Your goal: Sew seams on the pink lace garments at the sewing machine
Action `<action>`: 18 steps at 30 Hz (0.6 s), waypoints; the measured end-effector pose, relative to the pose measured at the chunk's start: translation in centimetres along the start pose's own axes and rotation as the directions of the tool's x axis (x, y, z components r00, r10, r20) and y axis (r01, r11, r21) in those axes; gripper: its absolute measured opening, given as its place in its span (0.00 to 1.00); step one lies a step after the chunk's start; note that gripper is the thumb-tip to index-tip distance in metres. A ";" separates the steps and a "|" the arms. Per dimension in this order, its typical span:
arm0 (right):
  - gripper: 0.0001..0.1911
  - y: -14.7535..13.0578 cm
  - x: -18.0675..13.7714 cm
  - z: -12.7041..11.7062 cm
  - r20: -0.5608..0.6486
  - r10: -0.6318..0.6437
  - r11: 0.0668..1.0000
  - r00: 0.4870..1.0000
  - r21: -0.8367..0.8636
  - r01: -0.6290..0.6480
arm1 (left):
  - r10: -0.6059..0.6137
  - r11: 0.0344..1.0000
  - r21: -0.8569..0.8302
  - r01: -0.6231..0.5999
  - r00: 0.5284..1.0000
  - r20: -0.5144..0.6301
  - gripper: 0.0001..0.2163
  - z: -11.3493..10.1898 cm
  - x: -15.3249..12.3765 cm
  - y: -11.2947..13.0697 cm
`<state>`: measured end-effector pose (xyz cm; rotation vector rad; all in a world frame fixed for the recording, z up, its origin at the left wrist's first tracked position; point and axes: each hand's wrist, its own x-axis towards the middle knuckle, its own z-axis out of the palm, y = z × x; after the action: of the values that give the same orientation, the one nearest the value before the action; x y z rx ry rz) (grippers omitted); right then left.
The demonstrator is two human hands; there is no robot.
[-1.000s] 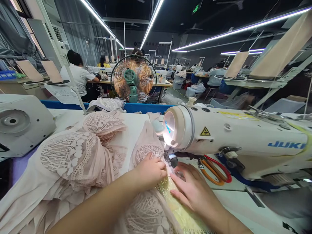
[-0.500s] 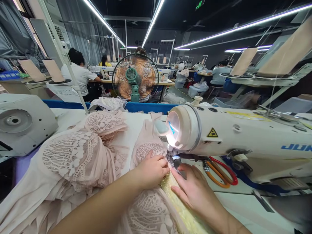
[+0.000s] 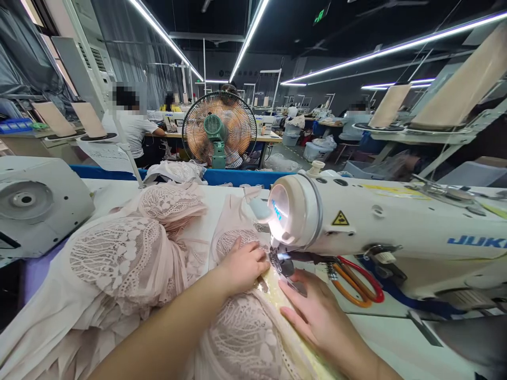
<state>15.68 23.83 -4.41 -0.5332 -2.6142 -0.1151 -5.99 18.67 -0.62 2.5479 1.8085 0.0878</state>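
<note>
Both hands press open and apart on the pink lace panel (image 3: pixel 237 338) on the desk (image 3: pixel 380 338): left hand (image 3: pixel 242 265) just left of the presser foot (image 3: pixel 282 262) and nearer it, right hand (image 3: pixel 317 311) just in front, the yellow edge strip (image 3: pixel 273 289) between them running lengthwise from the foot toward the person.

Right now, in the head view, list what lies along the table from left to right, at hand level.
Grey machine housing → stack of pink lace pieces → left hand → presser foot → right hand → orange-and-red scissors.
</note>
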 end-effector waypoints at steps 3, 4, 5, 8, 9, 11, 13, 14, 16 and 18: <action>0.17 0.0 -0.1 0.1 0.007 0.009 1.000 1.000 0.010 -0.009 | -0.055 0.998 0.032 0.055 0.999 0.000 0.15 0.1 0.1 -0.4; 0.17 0.0 0.0 0.1 0.008 0.013 1.000 1.000 0.011 -0.013 | -0.069 0.997 0.041 0.069 0.998 -0.008 0.16 0.3 0.0 -0.5; 0.17 0.0 0.0 0.1 0.007 0.019 1.000 1.000 0.014 -0.019 | -0.080 0.996 0.048 0.080 0.997 -0.019 0.16 0.4 0.0 -0.6; 0.15 -0.2 0.2 -0.6 -0.014 0.028 0.999 1.000 0.046 -0.028 | -0.082 0.993 0.072 0.089 0.992 -0.095 0.14 0.3 -0.3 -0.9; 0.14 -0.2 0.1 -0.9 -0.030 0.041 0.997 0.999 0.062 -0.039 | -0.062 0.994 0.078 0.074 0.988 -0.143 0.12 0.1 -0.4 -0.8; 0.13 -0.3 -0.2 -1.5 -0.070 0.080 0.993 0.994 0.098 -0.073 | -0.002 0.998 0.066 0.018 0.971 -0.240 0.09 -0.7 -0.7 -0.2; 0.11 -0.4 -1.0 -1.8 -0.112 0.154 0.980 0.982 0.143 -0.137 | 0.053 0.998 -0.003 -0.056 0.961 -0.271 0.08 -1.5 -1.0 0.9; 0.10 -0.4 -1.5 -1.9 -0.130 0.186 0.972 0.974 0.171 -0.163 | 0.080 0.994 -0.053 -0.095 0.969 -0.235 0.07 -1.8 -1.2 1.6; 0.09 -0.7 -2.6 -1.9 -0.146 0.244 0.951 0.959 0.228 -0.207 | 0.154 0.977 -0.138 -0.164 0.985 -0.084 0.05 -2.0 -1.3 2.9; 0.09 -1.3 -3.6 -1.7 -0.127 0.332 0.911 0.935 0.301 -0.283 | 0.206 0.961 -0.207 -0.185 0.975 0.084 0.03 -1.7 -1.2 3.4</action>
<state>18.83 21.06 -4.50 -0.7871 -2.2889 0.2923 -3.27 16.33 1.15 2.5286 1.4299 0.1268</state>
